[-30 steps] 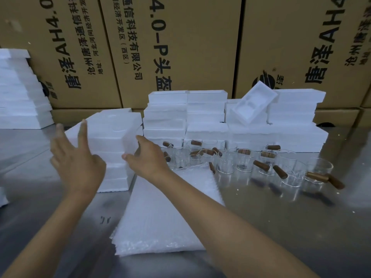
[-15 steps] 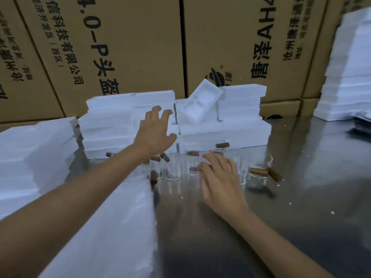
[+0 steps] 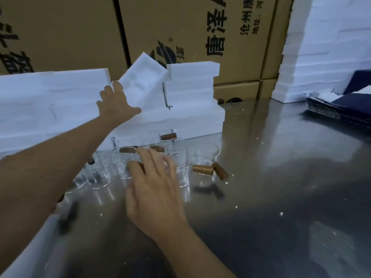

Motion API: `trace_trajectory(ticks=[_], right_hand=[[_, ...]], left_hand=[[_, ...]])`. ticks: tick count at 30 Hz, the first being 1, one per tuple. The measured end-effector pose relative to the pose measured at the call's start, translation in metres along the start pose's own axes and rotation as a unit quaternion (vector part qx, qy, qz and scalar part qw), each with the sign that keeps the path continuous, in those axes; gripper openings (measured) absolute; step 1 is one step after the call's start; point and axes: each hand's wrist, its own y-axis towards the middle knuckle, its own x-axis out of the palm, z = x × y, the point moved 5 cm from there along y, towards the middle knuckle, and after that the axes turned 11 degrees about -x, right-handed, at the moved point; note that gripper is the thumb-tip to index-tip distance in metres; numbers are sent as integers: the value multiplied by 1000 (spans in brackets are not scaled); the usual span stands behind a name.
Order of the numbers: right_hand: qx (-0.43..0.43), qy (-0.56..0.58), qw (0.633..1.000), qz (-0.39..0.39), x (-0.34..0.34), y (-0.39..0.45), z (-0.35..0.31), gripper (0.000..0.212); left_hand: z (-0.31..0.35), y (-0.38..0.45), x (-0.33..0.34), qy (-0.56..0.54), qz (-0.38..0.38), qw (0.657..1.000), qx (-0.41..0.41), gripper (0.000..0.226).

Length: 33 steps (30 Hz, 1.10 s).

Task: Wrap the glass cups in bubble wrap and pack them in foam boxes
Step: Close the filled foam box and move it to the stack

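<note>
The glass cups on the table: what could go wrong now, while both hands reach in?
The right hand comes down over crowded glass cups; their wooden handles stick out, so a finger may tip one into the next. The left hand touches the tilted foam tray leaning on the foam stack; it could slide down onto the cups.

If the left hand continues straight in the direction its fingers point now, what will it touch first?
Most likely the tilted open foam box leaning on the foam stacks: the left hand is already at its lower edge, fingers spread. Whether they touch yet is unclear.
</note>
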Motion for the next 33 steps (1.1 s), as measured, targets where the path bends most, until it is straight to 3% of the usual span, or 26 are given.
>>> trace_trajectory(ticks=[3, 6, 12, 16, 20, 24, 26, 30, 33], right_hand=[[12, 10, 1000, 2, 0, -2, 3, 32], [36, 19, 999, 12, -6, -4, 6, 33], [101, 12, 990, 97, -32, -21, 7, 31], [180, 25, 966, 183, -56, -49, 7, 24], [279, 100, 908, 296, -79, -81, 8, 22], [415, 269, 774, 395, -88, -117, 32, 13], [442, 299, 762, 367, -87, -126, 43, 12], [476, 265, 808, 224, -86, -123, 62, 26], [479, 234, 834, 144, -90, -105, 83, 41]], left_hand=[[-2, -11, -13, -29, 33, 999, 30, 83], [-6, -28, -34, -68, 10, 996, 60, 79], [-43, -85, -87, -114, -167, 973, 107, 101], [-82, -145, -125, -53, -337, 934, 110, 107], [-104, -203, -149, -1, -423, 894, 148, 90], [-107, -256, -148, 51, -454, 858, 233, 87], [-106, -275, -140, 105, -440, 853, 262, 99], [-101, -292, -130, 188, -402, 851, 280, 104], [-99, -289, -137, 146, -393, 864, 279, 101]])
